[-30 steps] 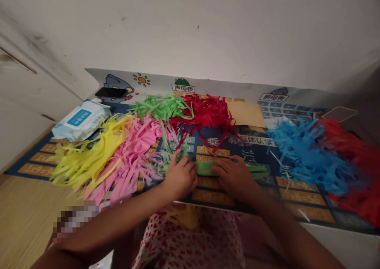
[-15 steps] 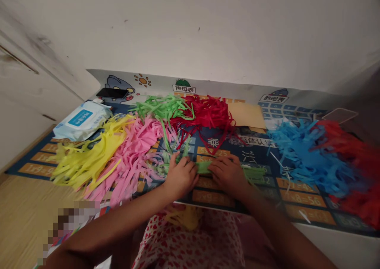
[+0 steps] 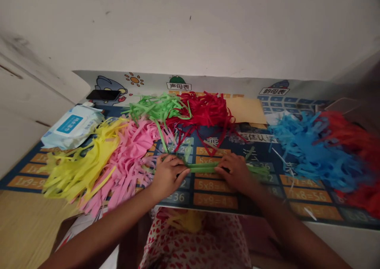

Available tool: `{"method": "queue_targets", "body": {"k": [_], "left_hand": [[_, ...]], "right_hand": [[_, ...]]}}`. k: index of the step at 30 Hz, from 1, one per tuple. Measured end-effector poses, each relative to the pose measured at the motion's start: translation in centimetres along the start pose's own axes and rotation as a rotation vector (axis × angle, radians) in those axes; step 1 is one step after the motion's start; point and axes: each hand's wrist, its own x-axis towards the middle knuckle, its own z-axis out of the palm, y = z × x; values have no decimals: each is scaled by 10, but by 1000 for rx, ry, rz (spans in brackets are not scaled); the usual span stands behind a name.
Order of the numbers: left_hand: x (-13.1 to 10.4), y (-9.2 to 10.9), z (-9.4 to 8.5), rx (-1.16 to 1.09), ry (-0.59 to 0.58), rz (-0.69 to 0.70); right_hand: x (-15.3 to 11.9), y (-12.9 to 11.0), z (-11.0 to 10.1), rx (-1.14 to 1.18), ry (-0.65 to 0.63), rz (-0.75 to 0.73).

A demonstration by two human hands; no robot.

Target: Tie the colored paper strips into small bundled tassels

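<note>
A narrow bundle of green fringed strips point(image 3: 203, 167) stretches across the printed table mat, between my two hands. My left hand point(image 3: 170, 173) is closed round its left part, and my right hand point(image 3: 234, 172) grips it on the right. Loose green ends stick out past both hands. Just beyond lie a bright green fringed bunch point(image 3: 158, 107) and a red fringed bunch point(image 3: 206, 109). To the left of my left hand spreads a pink fringed bunch point(image 3: 133, 158), with a yellow one point(image 3: 86, 162) beside it.
A wet-wipes pack point(image 3: 73, 126) and a dark phone point(image 3: 104, 95) are at the left back. A tan paper sheet point(image 3: 246, 110) lies behind the red bunch. At right are a blue fringed bunch point(image 3: 319, 152), an orange-red bunch point(image 3: 350, 132) and a white strip point(image 3: 310, 213).
My hands have moved farther apart along the green bundle, so a longer stretch of it shows between them. The view has shifted slightly.
</note>
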Motion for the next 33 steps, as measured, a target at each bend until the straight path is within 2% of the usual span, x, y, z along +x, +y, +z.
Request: {"method": "queue_targets", "body": {"k": [6, 10, 19, 21, 23, 25, 28, 30, 33], "left_hand": [[13, -1, 6, 28, -45, -93], [16, -3, 8, 48, -39, -87], [16, -2, 12, 78, -4, -97], [14, -1, 11, 98, 21, -26], [13, 1, 8, 159, 22, 104], [12, 4, 6, 233, -3, 217], [12, 10, 4, 279, -49, 272], [14, 15, 4, 282, -57, 260], [17, 21, 7, 283, -36, 245]], "right_hand": [[14, -4, 0, -6, -9, 110], [17, -3, 2, 3, 44, 119], [21, -2, 7, -44, 53, 117], [19, -1, 5, -57, 66, 129], [14, -1, 1, -71, 121, 67], [6, -2, -5, -103, 175, -111], [-4, -4, -10, -210, 195, -368], [-5, -4, -8, -272, 191, -415], [2, -2, -4, -251, 217, -391]]}}
